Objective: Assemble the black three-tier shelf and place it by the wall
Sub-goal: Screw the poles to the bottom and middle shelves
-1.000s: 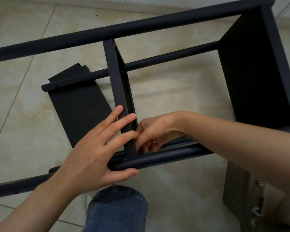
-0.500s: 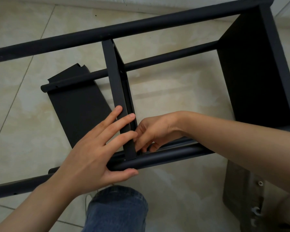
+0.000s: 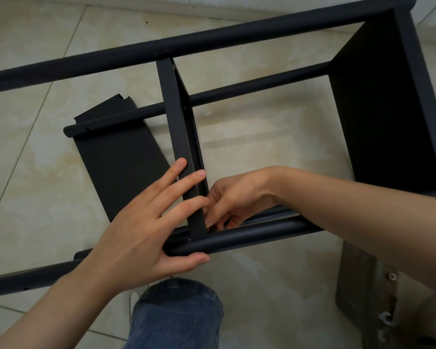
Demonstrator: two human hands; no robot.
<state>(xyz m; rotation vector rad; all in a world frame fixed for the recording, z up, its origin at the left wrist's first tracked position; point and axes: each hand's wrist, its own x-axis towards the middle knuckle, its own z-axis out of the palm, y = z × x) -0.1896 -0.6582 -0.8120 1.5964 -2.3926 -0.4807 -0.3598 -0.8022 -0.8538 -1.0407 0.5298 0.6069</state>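
The left hand (image 3: pixel 146 230), fingers spread, presses the middle panel (image 3: pixel 176 122) onto the near pole (image 3: pixel 249 238). The right hand (image 3: pixel 234 197) curls at this joint; what it pinches is hidden. The shelf (image 3: pixel 388 109) lies sideways on the floor (image 3: pixel 35 172). Probably this is the fastening step; the next move needs careful tightening of the joint.

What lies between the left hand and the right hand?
In the head view, the middle shelf panel stands between the left hand and the right hand. The left hand's straight fingers rest across its edge.
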